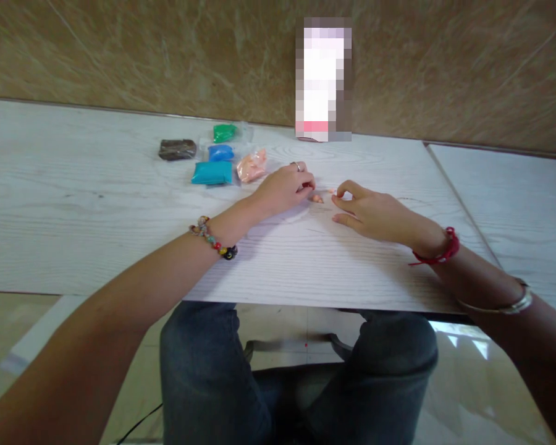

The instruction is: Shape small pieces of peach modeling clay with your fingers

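My left hand [290, 186] rests on the white table with its fingers curled together. Whatever its fingertips hold, if anything, is hidden. Just beside them lies a small peach clay piece [315, 198] with a darker tip. To the right, my right hand [370, 213] hovers low over the table, thumb and fingers apart. A second tiny peach bit [331, 191] lies by its index fingertip; whether they touch I cannot tell. Left of my left hand sits a clear bag of peach clay [252, 165].
Bags of teal clay [212, 173], blue clay [220, 152], green clay [225, 132] and brown clay [178, 149] lie at the back left. A blurred-out phone-like screen [322, 80] leans against the marbled wall [134, 55]. A seam [463, 201] crosses the white table [74, 204] at right.
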